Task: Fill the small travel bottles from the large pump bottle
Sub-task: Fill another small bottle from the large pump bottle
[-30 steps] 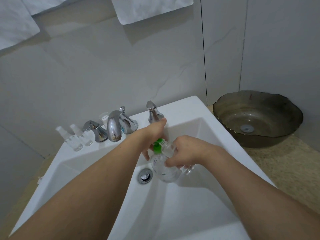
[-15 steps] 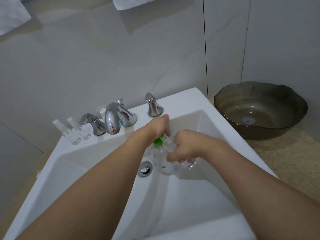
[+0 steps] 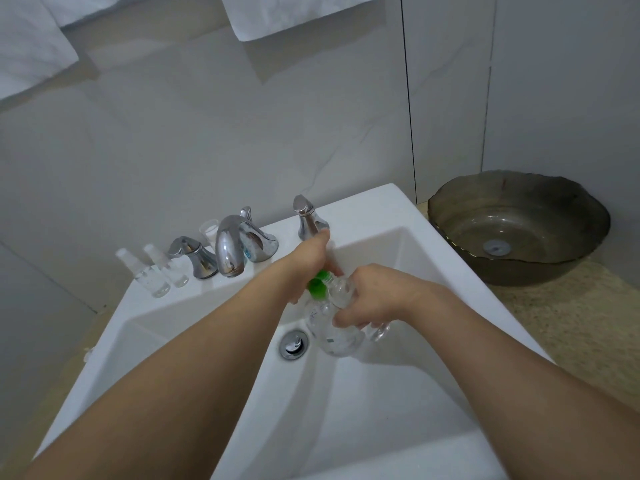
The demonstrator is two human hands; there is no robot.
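From the head view, a white rectangular ceramic sink (image 3: 374,216) fills the middle of the scene, set into a speckled beige stone counter (image 3: 571,317) against a wall of large pale grey tiles (image 3: 242,133). White towels (image 3: 294,12) hang along the top edge of the view.

Over the basin, near its back wall, the right hand (image 3: 374,296) curls round the shoulder of a large clear plastic pump bottle (image 3: 332,337), gripping it. A second small clear vessel (image 3: 379,332) shows just under that hand; what it is cannot be told. The left hand (image 3: 308,261) closes on the bottle's green pump collar (image 3: 318,284), with a pale tube rising from between its fingers. Below the bottle sits the round chrome drain stopper (image 3: 293,344) in the basin floor.

On the sink's back ledge stand a curved chrome spout (image 3: 230,249) flanked by two chrome lever handles (image 3: 192,256). At the ledge's left end stand two small clear travel spray bottles (image 3: 150,275), side by side, capped. A small clear cup (image 3: 209,230) stands behind the spout.

On the counter at the right edge sits a dark smoky glass vessel basin (image 3: 519,226) with a wavy rim.
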